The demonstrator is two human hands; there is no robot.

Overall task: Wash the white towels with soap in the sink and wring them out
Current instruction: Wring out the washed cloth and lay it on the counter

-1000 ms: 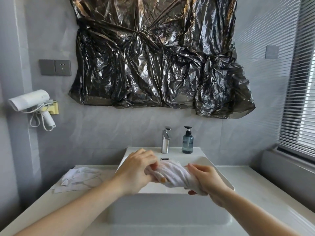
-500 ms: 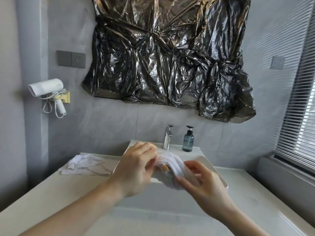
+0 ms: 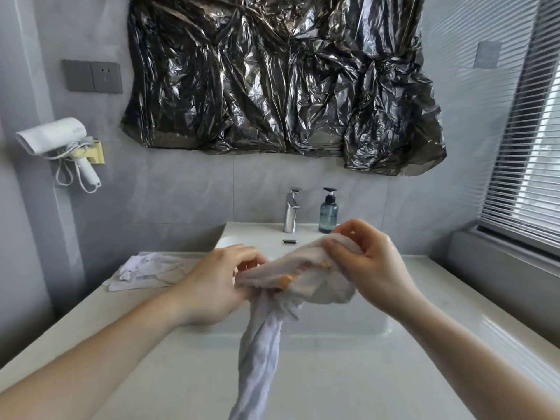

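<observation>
Towel now unrolled, tail hanging toward 6 o'clock.
Left hand (image 3: 212, 286) and right hand (image 3: 368, 262) each grip the white towel (image 3: 306, 277) above the sink (image 3: 257, 237).

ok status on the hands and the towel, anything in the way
Left hand and right hand both grip the twisted white cloth towel, its tail hanging over the white basin sink. Second crumpled white towel lies on the counter, left. Nothing in the way.

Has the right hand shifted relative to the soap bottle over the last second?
Yes. The right hand has risen toward the soap bottle: it was well below it, and its fingers now reach the bottle's base, gripping the towel with the left hand.
</observation>
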